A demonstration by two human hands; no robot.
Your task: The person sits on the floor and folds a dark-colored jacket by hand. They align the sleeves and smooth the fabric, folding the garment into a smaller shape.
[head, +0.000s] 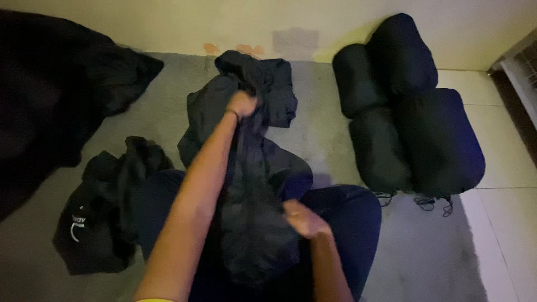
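Observation:
A dark sleeping bag (251,168) lies stretched from my lap out over the grey carpet (313,128). My left hand (241,104) is reached far forward and clenched on a bunched part of that fabric near its far end. Close to my body, my right hand (305,220) presses on the near part of the same fabric over my dark blue trouser legs (347,210). The fabric's lower end is crumpled between my knees.
Several packed dark stuff sacks (408,112) sit stacked at the right against the pale wall, drawcords trailing. A black drawstring pouch (103,218) lies at my left. A large dark fabric heap (50,95) fills the far left. White floor tiles (503,156) border the carpet.

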